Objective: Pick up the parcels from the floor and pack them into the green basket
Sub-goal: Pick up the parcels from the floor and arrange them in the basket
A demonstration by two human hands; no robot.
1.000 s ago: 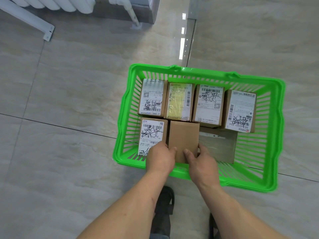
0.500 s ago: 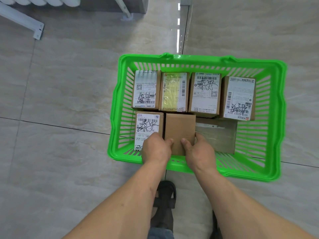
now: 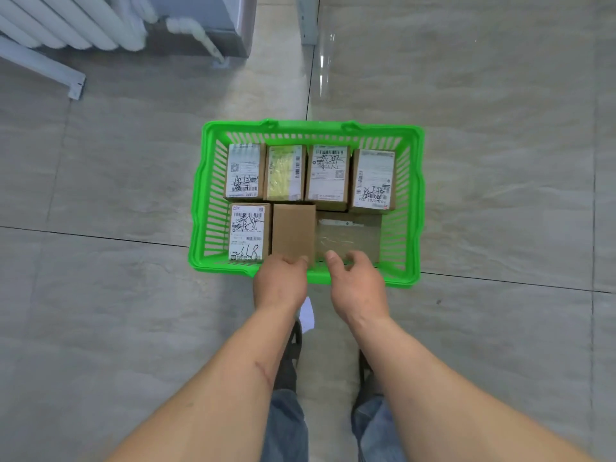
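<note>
Green basket (image 3: 415, 208) sits on the tiled floor (image 3: 116, 201), long axis running L–R across the view, near rim (image 3: 346, 277) just ahead of both hands. Inside, back row: four labelled parcels side by side, each w/ long axis pointing away from the person — far-left parcel (image 3: 244, 171), yellow-label parcel (image 3: 285, 172), third parcel (image 3: 328, 175), far-right parcel (image 3: 373, 180), the last one's label text upside down. Front row: front-left labelled parcel (image 3: 249, 232), then a plain brown parcel (image 3: 294, 232) touching it, blank face up, long axis also front-to-back. To its right lies a flat taped parcel (image 3: 348, 236), lower than the rest, long axis L–R.

Open room: a strip of basket floor shows between the flat parcel and the right wall; nothing else free in the front row.

Left hand (image 3: 280, 285) is at the near rim, fingers curled, tips at the plain parcel's near edge — looks like touching rather than gripping, can't say for sure. Right hand (image 3: 358, 283) hovers over the rim, fingers loosely spread, holding nothing.

The plain parcel's near end is hidden by the left hand. The small label print is too blurred to read. A white scrap (image 3: 307, 313) on the floor shows partly between the wrists.
</note>
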